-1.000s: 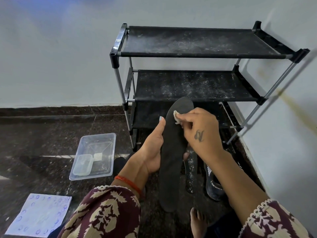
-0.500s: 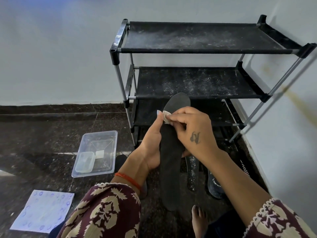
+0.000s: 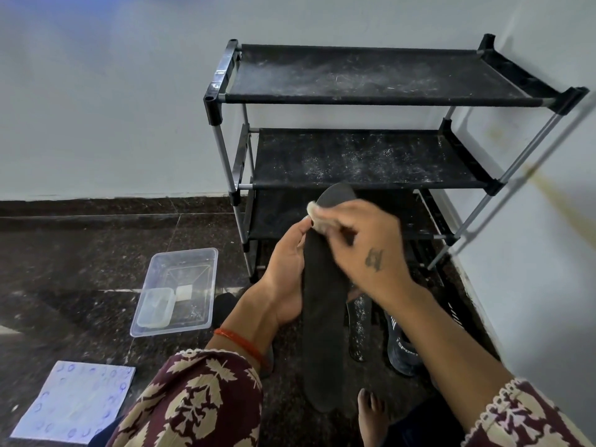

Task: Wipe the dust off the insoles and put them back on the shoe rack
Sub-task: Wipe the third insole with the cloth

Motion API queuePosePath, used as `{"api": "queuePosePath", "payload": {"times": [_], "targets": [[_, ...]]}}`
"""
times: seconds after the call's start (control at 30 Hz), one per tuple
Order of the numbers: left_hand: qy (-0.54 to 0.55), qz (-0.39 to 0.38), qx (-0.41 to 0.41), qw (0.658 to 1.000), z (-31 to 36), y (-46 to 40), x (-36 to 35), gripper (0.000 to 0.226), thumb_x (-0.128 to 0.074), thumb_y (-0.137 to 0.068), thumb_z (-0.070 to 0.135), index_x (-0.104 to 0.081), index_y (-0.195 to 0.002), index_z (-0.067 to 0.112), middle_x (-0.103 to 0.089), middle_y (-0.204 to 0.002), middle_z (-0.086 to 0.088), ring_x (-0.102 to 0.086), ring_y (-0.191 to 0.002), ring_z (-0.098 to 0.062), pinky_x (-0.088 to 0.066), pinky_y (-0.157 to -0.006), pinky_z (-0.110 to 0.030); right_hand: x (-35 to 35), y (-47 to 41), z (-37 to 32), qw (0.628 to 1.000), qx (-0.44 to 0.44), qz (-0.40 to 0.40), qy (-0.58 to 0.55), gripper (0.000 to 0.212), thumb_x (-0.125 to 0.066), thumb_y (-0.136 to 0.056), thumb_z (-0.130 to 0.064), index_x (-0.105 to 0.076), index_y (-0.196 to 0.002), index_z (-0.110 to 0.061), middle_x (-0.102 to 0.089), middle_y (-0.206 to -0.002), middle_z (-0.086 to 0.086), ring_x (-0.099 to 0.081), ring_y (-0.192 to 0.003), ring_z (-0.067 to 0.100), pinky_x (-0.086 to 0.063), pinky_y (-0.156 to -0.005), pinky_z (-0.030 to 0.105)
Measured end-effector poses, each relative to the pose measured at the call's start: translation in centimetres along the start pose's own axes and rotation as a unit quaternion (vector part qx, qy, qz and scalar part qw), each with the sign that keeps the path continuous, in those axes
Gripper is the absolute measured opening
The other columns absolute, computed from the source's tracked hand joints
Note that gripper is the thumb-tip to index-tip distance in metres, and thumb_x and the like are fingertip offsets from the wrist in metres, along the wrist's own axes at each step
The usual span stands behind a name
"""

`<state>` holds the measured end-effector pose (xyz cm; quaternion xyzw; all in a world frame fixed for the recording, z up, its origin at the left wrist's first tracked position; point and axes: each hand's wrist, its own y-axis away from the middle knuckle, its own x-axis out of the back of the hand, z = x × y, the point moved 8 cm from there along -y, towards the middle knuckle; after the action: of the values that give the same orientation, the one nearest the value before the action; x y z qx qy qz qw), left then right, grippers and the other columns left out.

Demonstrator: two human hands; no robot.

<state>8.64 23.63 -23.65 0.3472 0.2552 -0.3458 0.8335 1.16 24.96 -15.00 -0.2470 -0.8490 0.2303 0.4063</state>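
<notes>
A long black insole [image 3: 322, 321] stands nearly upright in front of me, its toe end up by the rack's middle shelf. My left hand [image 3: 285, 272] grips its left edge, thumb against the face. My right hand [image 3: 361, 243] pinches a small pale wipe [image 3: 316, 217] and presses it on the insole's upper part; the hand is blurred by motion. A second, dust-speckled insole [image 3: 358, 327] lies on the floor behind my right wrist. The black shoe rack [image 3: 371, 159] with dusty shelves stands against the wall.
A clear plastic tub [image 3: 180, 288] holding a smaller container sits on the dark floor at left. A white patterned sheet [image 3: 74, 403] lies at the bottom left. A dark shoe [image 3: 401, 346] stands by the rack, and a bare foot [image 3: 371, 414] shows below. The wall is close on the right.
My right hand with the wipe has moved across the upper part of the insole and is now motion-blurred. The left hand keeps its hold on the insole.
</notes>
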Motion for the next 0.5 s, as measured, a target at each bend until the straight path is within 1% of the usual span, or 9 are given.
{"api": "queuePosePath", "payload": {"times": [0.07,0.13,0.23,0.33,0.4,0.47,0.5], "targets": [[-0.012,0.007,-0.004,1.000,0.0,-0.1,0.0,0.062,-0.025,-0.095,0.061,-0.067,-0.104,0.016,-0.071,-0.090,-0.011,-0.068,-0.081,-0.023,-0.055,-0.072,-0.038,-1.3,0.5,-0.8,0.999,0.023,-0.023,0.011,0.023,-0.060,-0.082,-0.011,-0.071,-0.103,-0.013,-0.065,-0.089,0.002,-0.062,-0.082,0.015,-0.051,-0.074,0.025],[-0.027,0.012,0.004,1.000,-0.2,0.0,0.0,0.067,-0.021,-0.092,0.066,-0.067,-0.103,0.018,-0.070,-0.088,-0.011,-0.065,-0.075,-0.024,-0.051,-0.068,-0.036,-1.3,0.2,-0.4,0.999,0.026,-0.020,0.032,0.023,-0.059,-0.084,-0.011,-0.071,-0.103,-0.013,-0.063,-0.088,0.003,-0.060,-0.081,0.016,-0.050,-0.073,0.025],[-0.041,0.005,0.012,0.999,-0.4,0.0,-0.1,0.069,-0.022,-0.091,0.067,-0.063,-0.112,0.016,-0.066,-0.088,-0.011,-0.060,-0.067,-0.022,-0.049,-0.060,-0.033,-0.4,-0.5,0.7,0.998,0.012,-0.007,0.067,0.021,-0.061,-0.085,-0.009,-0.072,-0.103,-0.012,-0.062,-0.086,0.003,-0.058,-0.078,0.018,-0.051,-0.071,0.028],[-0.041,-0.009,0.020,0.999,-0.6,0.1,-0.6,0.069,-0.024,-0.091,0.067,-0.062,-0.114,0.014,-0.067,-0.092,-0.010,-0.060,-0.072,-0.021,-0.049,-0.058,-0.031,0.9,-0.9,2.3,0.995,-0.029,0.017,0.092,0.019,-0.062,-0.084,-0.007,-0.072,-0.100,-0.011,-0.062,-0.085,0.006,-0.058,-0.076,0.019,-0.049,-0.069,0.026],[-0.043,-0.004,0.030,0.999,-0.8,0.2,-0.7,0.070,-0.026,-0.091,0.067,-0.063,-0.115,0.012,-0.065,-0.096,-0.011,-0.061,-0.074,-0.022,-0.050,-0.057,-0.030,1.3,-1.2,3.5,0.990,-0.062,-0.004,0.123,0.019,-0.061,-0.086,-0.010,-0.072,-0.102,-0.013,-0.063,-0.086,0.008,-0.059,-0.076,0.021,-0.045,-0.068,0.025],[-0.043,0.014,0.032,0.998,-0.8,0.2,-0.3,0.070,-0.028,-0.091,0.065,-0.061,-0.118,0.010,-0.061,-0.102,-0.010,-0.062,-0.079,-0.024,-0.050,-0.057,-0.031,1.8,-1.3,5.0,0.982,-0.099,-0.033,0.156,0.022,-0.059,-0.087,-0.011,-0.070,-0.106,-0.014,-0.065,-0.089,0.010,-0.059,-0.078,0.023,-0.039,-0.067,0.022],[-0.043,0.022,0.031,0.998,-0.7,0.1,0.0,0.070,-0.028,-0.092,0.065,-0.060,-0.121,0.010,-0.060,-0.105,-0.010,-0.063,-0.082,-0.025,-0.050,-0.058,-0.032,2.3,-1.3,5.6,0.979,-0.113,-0.024,0.165,0.023,-0.059,-0.087,-0.010,-0.070,-0.107,-0.014,-0.065,-0.090,0.011,-0.059,-0.078,0.022,-0.036,-0.066,0.019]]}}
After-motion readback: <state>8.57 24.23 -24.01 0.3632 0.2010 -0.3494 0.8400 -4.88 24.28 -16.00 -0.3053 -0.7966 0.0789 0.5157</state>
